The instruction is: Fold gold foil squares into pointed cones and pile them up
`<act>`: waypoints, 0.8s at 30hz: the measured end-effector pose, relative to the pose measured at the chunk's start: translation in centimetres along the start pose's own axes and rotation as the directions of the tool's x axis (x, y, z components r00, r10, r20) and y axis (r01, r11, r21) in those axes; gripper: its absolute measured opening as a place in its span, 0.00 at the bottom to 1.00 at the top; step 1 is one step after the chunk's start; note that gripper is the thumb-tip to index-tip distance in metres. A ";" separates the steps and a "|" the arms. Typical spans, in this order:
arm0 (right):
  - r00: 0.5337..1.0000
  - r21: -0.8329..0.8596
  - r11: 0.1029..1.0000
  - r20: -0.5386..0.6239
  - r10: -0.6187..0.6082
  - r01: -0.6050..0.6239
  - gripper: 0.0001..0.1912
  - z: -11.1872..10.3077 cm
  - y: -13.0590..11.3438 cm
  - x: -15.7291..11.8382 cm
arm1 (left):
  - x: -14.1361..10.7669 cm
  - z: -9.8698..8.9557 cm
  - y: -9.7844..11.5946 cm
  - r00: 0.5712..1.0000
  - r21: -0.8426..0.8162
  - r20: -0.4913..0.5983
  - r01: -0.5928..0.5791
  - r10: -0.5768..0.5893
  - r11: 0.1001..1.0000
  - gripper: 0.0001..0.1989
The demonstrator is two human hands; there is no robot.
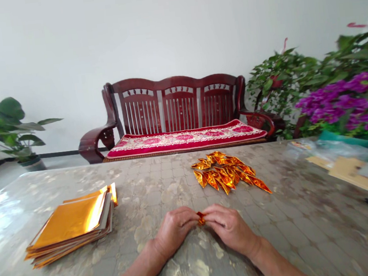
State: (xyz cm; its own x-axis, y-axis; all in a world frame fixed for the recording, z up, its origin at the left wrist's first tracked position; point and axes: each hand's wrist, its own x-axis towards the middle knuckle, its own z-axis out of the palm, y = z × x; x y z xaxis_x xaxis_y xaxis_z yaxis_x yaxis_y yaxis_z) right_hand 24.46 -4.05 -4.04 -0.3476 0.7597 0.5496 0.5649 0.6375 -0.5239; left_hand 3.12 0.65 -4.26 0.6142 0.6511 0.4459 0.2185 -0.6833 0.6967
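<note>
Both the left hand and right hand grasp a small gold foil piece between their fingertips. A heap of folded foil lies ahead on the worktop.

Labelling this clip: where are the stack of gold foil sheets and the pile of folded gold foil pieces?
Stack of square gold foil sheets (69,220): head view, top sheet.
Pile of folded gold foil triangles (224,173): head view, pile's centre.

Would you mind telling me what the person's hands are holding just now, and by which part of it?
The left hand and right hand pinch a small piece of folded gold foil from either side between their fingertips; the fingers hide most of it.
</note>
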 end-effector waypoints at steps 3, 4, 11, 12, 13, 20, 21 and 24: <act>1.000 0.004 1.000 -0.003 -0.007 0.007 0.10 0.1 -0.2 0.1 | 0.0 0.1 -0.1 1.000 -0.006 0.009 0.007 -0.007 1.000 0.13; 1.000 0.009 1.000 0.000 -0.007 0.007 0.10 0.1 -0.3 0.1 | 0.0 0.1 0.0 1.000 -0.007 0.011 0.008 -0.008 1.000 0.13; 1.000 0.057 0.998 -0.002 0.018 -0.018 0.11 0.1 -0.7 0.2 | 0.0 0.3 0.5 0.999 -0.015 -0.006 0.032 -0.032 0.999 0.11; 1.000 0.065 0.997 -0.006 0.027 -0.027 0.11 0.1 -0.7 0.2 | 0.0 0.3 0.5 0.999 -0.017 -0.010 0.036 -0.036 0.999 0.11; 0.999 0.072 0.997 -0.013 0.040 -0.039 0.11 0.2 -0.7 0.2 | 0.0 0.4 0.5 0.999 -0.018 -0.013 0.039 -0.039 0.999 0.10; 0.993 0.090 0.992 -0.072 0.092 -0.086 0.10 0.5 -1.1 0.2 | -0.1 1.0 0.1 0.999 0.006 -0.016 0.046 -0.046 0.999 0.10; 0.992 0.094 0.991 -0.079 0.098 -0.090 0.10 0.5 -1.2 0.2 | -0.2 1.1 0.1 0.998 0.010 -0.019 0.054 -0.054 0.998 0.10; 0.989 0.111 0.988 -0.090 0.116 -0.106 0.11 0.7 -1.5 0.3 | -0.2 1.3 0.3 0.996 0.015 -0.028 0.082 -0.081 0.997 0.08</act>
State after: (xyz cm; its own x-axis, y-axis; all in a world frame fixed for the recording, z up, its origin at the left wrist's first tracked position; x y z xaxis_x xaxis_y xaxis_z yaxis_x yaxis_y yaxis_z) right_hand 23.03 -4.73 -3.54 -0.2107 0.8140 0.5413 0.5123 0.5636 -0.6480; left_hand 4.04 -0.09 -4.90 0.5727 0.7135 0.4036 0.2794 -0.6327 0.7222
